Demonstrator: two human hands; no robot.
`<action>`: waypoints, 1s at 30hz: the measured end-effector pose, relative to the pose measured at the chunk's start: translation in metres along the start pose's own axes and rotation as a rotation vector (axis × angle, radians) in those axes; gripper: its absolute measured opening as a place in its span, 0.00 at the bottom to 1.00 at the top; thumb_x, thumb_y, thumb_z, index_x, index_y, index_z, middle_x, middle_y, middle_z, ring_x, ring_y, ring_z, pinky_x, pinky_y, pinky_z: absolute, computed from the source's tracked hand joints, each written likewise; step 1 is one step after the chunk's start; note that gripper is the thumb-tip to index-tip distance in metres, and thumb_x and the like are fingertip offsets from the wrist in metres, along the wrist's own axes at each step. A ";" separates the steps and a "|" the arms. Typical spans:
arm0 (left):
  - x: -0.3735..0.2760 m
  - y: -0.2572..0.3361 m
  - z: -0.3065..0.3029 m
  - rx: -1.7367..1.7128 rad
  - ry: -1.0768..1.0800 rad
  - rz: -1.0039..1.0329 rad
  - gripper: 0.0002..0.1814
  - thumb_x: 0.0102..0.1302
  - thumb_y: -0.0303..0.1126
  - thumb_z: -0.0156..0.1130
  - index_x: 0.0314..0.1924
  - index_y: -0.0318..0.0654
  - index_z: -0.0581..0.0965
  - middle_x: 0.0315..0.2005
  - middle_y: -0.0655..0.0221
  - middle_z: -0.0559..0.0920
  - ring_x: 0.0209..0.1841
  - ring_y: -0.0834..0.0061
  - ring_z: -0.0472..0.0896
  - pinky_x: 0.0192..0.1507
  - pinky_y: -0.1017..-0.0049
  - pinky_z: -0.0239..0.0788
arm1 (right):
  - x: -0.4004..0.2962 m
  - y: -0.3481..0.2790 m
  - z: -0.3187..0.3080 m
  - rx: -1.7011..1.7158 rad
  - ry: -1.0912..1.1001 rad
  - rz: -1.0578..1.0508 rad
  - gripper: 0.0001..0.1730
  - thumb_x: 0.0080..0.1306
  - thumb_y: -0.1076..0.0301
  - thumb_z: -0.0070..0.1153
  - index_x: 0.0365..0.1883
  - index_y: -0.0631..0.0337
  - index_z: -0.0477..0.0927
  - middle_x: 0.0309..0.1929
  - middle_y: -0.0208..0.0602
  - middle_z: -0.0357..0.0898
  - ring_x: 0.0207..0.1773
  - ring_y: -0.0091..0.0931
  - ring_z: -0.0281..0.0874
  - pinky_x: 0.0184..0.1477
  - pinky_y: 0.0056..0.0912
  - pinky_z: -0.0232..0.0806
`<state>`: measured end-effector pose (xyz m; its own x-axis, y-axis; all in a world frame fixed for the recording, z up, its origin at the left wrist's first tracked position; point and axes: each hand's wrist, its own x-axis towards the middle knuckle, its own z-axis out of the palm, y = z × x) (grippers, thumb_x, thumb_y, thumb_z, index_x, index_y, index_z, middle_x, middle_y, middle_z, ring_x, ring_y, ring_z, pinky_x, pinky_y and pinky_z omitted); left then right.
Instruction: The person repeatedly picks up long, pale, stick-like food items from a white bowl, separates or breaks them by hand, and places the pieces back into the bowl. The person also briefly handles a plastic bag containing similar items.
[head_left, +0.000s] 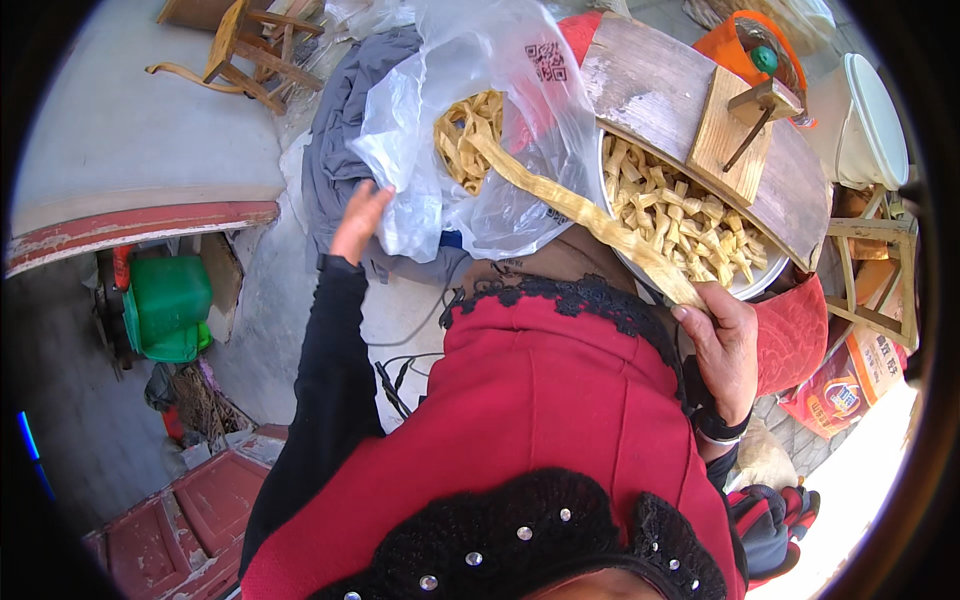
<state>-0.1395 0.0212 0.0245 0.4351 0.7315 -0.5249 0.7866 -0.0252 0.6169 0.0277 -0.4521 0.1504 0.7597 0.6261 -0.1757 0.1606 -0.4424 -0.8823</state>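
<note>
Between the thumb and fingers of my right hand (720, 345) is the end of a long, flat, pale-yellow strip (570, 199), which looks like bean curd skin. It runs taut up to a loose heap of such strips (469, 139) inside a clear plastic bag (510, 45). My left hand (362, 223) is at the bag's left edge, fingers extended and nothing visible in them. Many knotted yellow pieces (675, 214) fill a white basin (772, 274) beside my right hand. A worn wooden board (652, 67) covers the basin's far part; a block on it carries a metal spike (748, 140).
Grey cloth (352, 112) lies under the bag. Beyond the board stand an orange bucket (739, 41) and a white lidded bucket (862, 124). A wooden stool (255, 56) lies at upper left, a green bin (169, 300) at left. Black cables (394, 382) run by my lap.
</note>
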 end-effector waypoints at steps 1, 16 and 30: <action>-0.004 -0.026 0.020 -0.048 -0.142 -0.172 0.38 0.69 0.51 0.63 0.69 0.30 0.69 0.61 0.53 0.78 0.61 0.60 0.77 0.59 0.63 0.70 | 0.001 0.000 0.005 0.019 -0.017 0.013 0.08 0.63 0.76 0.65 0.39 0.69 0.81 0.26 0.41 0.76 0.29 0.29 0.75 0.35 0.28 0.67; 0.031 -0.029 0.162 -0.758 -0.700 0.099 0.15 0.71 0.35 0.60 0.46 0.29 0.83 0.36 0.67 0.86 0.35 0.78 0.82 0.37 0.73 0.73 | 0.014 -0.006 0.031 0.054 -0.090 0.005 0.13 0.63 0.74 0.66 0.45 0.69 0.82 0.31 0.47 0.80 0.33 0.38 0.80 0.39 0.33 0.71; -0.037 0.023 0.086 0.588 -0.421 0.359 0.16 0.75 0.35 0.53 0.50 0.28 0.81 0.40 0.62 0.86 0.37 0.67 0.82 0.39 0.68 0.72 | 0.009 -0.005 0.019 -0.332 -0.094 -0.009 0.09 0.63 0.67 0.63 0.39 0.59 0.82 0.30 0.47 0.81 0.36 0.47 0.80 0.38 0.47 0.71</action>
<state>-0.0998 -0.0649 0.0069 0.7415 0.2958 -0.6022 0.6181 -0.6503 0.4416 0.0211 -0.4319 0.1451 0.6983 0.6807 -0.2214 0.3756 -0.6117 -0.6962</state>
